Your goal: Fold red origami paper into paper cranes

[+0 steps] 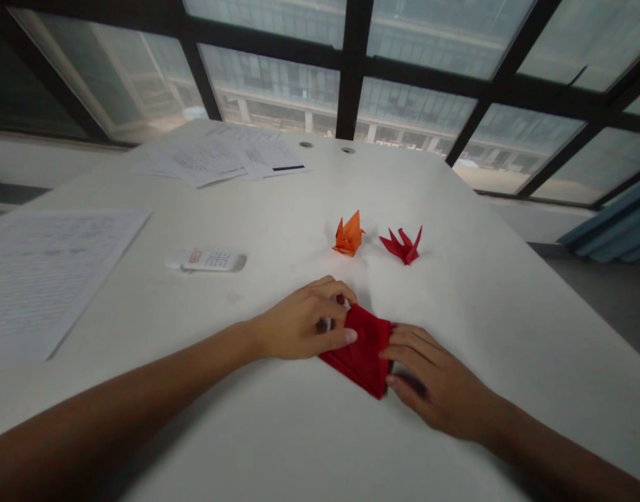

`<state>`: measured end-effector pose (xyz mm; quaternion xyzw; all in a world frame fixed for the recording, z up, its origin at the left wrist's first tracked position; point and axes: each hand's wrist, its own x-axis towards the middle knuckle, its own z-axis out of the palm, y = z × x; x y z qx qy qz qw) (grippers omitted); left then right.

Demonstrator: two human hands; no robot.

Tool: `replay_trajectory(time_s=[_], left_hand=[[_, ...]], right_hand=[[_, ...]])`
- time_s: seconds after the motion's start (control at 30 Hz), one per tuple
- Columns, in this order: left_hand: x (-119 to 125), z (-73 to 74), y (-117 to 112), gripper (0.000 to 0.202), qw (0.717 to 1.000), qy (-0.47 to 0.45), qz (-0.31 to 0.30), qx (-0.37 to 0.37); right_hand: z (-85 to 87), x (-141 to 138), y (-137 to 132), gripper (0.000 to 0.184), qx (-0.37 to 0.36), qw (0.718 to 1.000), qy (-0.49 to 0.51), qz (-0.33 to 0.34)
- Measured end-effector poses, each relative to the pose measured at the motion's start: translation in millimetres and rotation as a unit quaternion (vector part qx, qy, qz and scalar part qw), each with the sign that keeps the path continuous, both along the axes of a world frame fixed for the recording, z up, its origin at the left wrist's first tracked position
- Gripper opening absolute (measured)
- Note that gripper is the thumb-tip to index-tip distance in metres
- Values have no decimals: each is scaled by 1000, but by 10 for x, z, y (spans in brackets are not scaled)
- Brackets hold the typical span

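A folded red paper (362,348) lies on the white table (299,432) in front of me. My left hand (304,322) pinches its upper left corner between thumb and fingers. My right hand (435,380) presses flat on its right edge, fingers pointing left. Beyond the paper stand two finished origami figures, an orange one (348,235) and a red one (404,245), both apart from my hands.
A small white tube with a label (209,260) lies left of the figures. Printed sheets (42,275) sit at the left edge and more papers (223,160) at the far side. Large windows with black frames (351,70) stand behind the table.
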<state>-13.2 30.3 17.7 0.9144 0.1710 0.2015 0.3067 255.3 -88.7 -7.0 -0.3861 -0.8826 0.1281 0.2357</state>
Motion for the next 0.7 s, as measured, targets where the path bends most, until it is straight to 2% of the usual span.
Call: replay_trajectory(time_s=[0.17,0.37,0.7], left_hand=[[-5,5,-20,22,999,28,-12,34],[-14,2,-42,44,997,53,-28,58],[-23,15,-57,44,994,62,-42,74]], right_hand=[[2,13,0,33,-4,1000,-9,-11],[7,24,-3,39,-19,999,-17,-23],[-14,40,-11,45,-11,999,-24,-36]])
